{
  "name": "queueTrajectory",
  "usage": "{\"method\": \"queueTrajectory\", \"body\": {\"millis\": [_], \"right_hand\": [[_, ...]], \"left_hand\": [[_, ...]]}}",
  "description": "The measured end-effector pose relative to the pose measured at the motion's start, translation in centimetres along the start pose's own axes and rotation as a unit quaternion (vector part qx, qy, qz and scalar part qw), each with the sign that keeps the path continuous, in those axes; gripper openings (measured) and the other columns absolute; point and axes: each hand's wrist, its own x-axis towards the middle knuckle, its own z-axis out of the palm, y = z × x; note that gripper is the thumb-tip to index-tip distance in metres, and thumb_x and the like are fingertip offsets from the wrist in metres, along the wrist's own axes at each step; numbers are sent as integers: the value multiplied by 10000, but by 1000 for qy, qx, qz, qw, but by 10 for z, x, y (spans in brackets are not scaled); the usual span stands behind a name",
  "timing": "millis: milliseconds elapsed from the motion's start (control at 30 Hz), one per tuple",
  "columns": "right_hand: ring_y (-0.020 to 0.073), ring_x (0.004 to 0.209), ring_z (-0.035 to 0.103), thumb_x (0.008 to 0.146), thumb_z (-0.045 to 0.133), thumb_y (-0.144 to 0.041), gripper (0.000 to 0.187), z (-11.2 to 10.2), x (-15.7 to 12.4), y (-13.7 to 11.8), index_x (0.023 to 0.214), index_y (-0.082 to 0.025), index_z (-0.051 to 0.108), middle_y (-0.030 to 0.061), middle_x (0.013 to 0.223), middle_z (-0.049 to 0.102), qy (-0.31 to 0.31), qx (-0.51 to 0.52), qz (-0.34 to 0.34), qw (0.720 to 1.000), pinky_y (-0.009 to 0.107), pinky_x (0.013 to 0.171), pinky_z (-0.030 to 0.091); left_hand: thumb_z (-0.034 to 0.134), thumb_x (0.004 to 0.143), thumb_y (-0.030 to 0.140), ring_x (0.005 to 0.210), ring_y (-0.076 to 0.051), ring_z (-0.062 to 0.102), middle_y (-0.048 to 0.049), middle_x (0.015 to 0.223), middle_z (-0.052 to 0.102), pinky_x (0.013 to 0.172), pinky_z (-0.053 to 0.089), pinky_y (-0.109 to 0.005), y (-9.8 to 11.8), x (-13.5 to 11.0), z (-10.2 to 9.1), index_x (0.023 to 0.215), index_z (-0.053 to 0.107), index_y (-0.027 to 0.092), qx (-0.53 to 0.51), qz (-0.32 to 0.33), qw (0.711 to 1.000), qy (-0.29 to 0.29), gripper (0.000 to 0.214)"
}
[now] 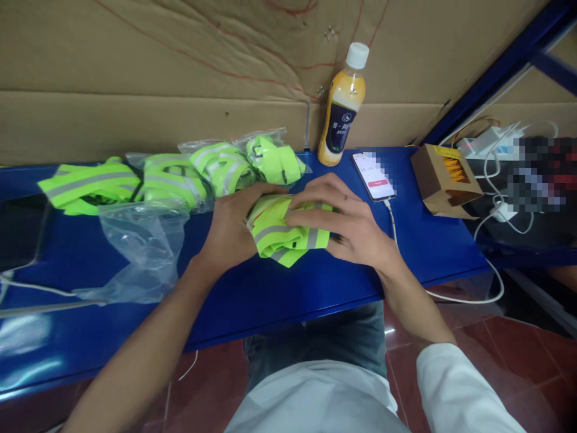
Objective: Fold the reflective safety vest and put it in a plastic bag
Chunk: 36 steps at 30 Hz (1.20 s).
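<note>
A neon-yellow reflective vest (282, 231) with grey stripes is bundled up at the middle of the blue table, between my two hands. My left hand (237, 222) grips its left end, with the fingers partly hidden behind the cloth. From above and the right, my right hand (345, 219) wraps its fingers over the roll. Behind my left hand, several folded vests in clear bags (220, 165) stand in a row. At the row's left end lies a loosely folded vest (92, 186) of the same kind. A clear plastic bag (139, 252) lies flat left of my left forearm.
A juice bottle (342, 114) stands against the cardboard wall. Right of it lies a phone (372, 175) with a cable plugged in. An open cardboard box (444, 180) holds orange items near the table's right end. White cables (491, 294) hang at the right edge.
</note>
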Motion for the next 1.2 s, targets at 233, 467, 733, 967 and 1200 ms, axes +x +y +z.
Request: {"method": "queueTrajectory", "body": {"millis": [233,467,733,967,1200], "right_hand": [[279,1237,630,1010,575,-37,385,1,3,-4,1319,-210,727,141,1331,704,-42,-4,42,998,521,1071,578],[276,1206,646,1071,527,-113,367,5,-2,-2,1351,-256,716,131,1294,686,5,-88,52,995,517,1043,587],[284,1300,602,1100,488,-158,331,-1,-4,12,1353,-237,688,129,1329,659,-22,-65,3,998,518,1107,575],[292,1325,592,1078,496,-126,324,5,-8,15,1278,-245,722,129,1358,621,-46,-75,26,996,525,1087,580],[285,1464,531,987,464,3,453,17,-11,18,1243,-252,737,116,1469,587,-76,-23,29,996,577,1187,543]], "left_hand": [[705,990,329,1045,-249,785,-46,1177,804,910,633,-388,-3,-6,12,1215,706,258,-4,59,998,9,236],[759,928,251,1116,-249,770,-50,1242,788,985,616,-394,12,-5,11,1284,676,256,9,28,999,18,366],[722,948,555,1461,-340,536,-138,1501,598,1285,426,-541,6,3,-11,1473,575,258,-34,63,996,-56,620],[691,949,356,759,-186,616,-17,819,657,723,505,-355,6,6,-5,862,674,227,39,-58,997,28,157],[622,853,255,574,-156,547,17,662,645,584,396,-322,3,6,-1,747,622,226,38,-97,992,-66,110]]}}
